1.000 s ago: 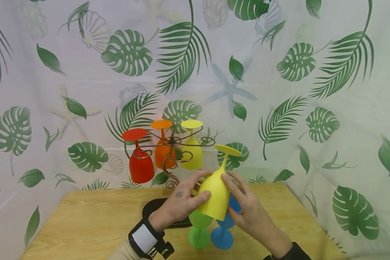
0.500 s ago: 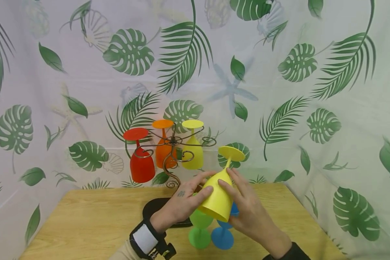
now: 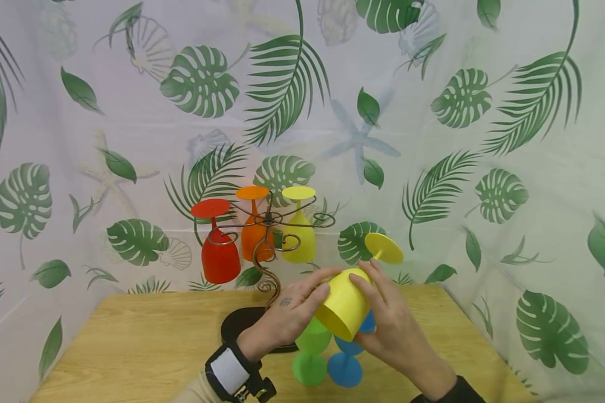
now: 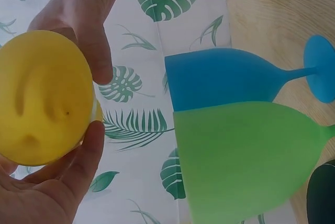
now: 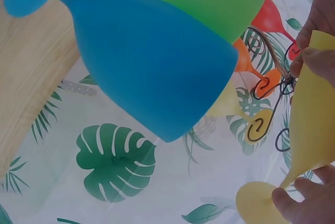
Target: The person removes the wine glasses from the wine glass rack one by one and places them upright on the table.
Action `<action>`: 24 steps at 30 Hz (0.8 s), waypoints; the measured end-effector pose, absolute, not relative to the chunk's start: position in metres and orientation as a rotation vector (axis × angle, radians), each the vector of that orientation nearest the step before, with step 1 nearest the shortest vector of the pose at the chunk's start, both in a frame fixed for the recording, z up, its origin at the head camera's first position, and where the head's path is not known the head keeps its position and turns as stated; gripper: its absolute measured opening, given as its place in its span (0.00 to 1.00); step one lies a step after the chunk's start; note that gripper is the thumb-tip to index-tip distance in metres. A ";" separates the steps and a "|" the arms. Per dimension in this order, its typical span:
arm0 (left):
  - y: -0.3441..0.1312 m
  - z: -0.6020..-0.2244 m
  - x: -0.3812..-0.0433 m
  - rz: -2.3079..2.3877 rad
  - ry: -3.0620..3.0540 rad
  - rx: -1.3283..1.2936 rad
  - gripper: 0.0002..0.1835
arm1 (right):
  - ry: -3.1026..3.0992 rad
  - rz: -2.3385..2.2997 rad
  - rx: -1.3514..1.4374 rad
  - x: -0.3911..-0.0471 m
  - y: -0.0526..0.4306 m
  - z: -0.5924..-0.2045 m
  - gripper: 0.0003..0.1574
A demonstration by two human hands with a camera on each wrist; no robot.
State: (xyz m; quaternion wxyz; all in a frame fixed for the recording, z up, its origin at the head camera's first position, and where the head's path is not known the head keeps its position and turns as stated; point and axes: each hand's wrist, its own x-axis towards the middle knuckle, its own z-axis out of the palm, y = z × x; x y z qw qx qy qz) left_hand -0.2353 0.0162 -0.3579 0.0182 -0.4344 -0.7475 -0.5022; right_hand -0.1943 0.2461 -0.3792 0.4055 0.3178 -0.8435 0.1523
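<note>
Both hands hold a yellow plastic goblet [image 3: 347, 305] above the table, its open mouth tipped down toward the left and its foot up at the right. My left hand [image 3: 288, 308] grips the bowl near the rim, thumb on the near side. Around the bowl's stem end curl the fingers of my right hand [image 3: 395, 327]. In the right wrist view, fingers sit where the yellow goblet's stem [image 5: 285, 179] meets the bowl. Below the hands, a green goblet [image 4: 246, 156] and a blue goblet [image 4: 225, 80] stand upright side by side, partly hidden by the held goblet in the head view.
Behind stands a curled metal stemware rack [image 3: 269, 219] on a black base [image 3: 239, 324]. From it hang a red goblet [image 3: 220, 257], an orange goblet [image 3: 254, 240] and a lighter yellow goblet [image 3: 298, 242], upside down. A leaf-print sheet [image 3: 302, 112] backs the wooden table [image 3: 131, 336].
The held yellow goblet has tilted further, its foot swinging right and down while its mouth turns more toward the head camera. Both hands have shifted slightly with it.
</note>
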 end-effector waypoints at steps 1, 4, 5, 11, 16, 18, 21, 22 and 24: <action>0.017 -0.358 -0.236 -1.559 -2.315 -1.357 0.23 | -2.132 0.385 0.794 -0.194 0.247 -0.379 0.63; 0.019 -0.358 -0.236 -1.565 -2.302 -1.384 0.23 | -2.127 0.396 0.792 -0.194 0.249 -0.380 0.60; 0.020 -0.358 -0.236 -1.571 -2.299 -1.395 0.23 | -2.127 0.400 0.794 -0.194 0.249 -0.380 0.59; 0.024 -0.359 -0.237 -1.587 -2.297 -1.440 0.25 | -2.071 0.423 0.814 -0.195 0.255 -0.384 0.51; 0.024 -0.360 -0.238 -1.607 -2.311 -1.463 0.25 | -2.087 0.500 0.796 -0.195 0.257 -0.384 0.46; 0.024 -0.360 -0.239 -1.625 -2.311 -1.488 0.26 | -2.094 0.530 0.776 -0.195 0.256 -0.384 0.52; 0.024 -0.361 -0.240 -1.665 -2.314 -1.534 0.27 | -2.083 0.561 0.753 -0.195 0.256 -0.384 0.64; 0.025 -0.362 -0.240 -1.674 -2.315 -1.545 0.28 | -2.085 0.572 0.743 -0.195 0.257 -0.385 0.66; 0.026 -0.363 -0.240 -1.665 -2.332 -1.550 0.30 | -2.094 0.605 0.721 -0.195 0.259 -0.386 0.67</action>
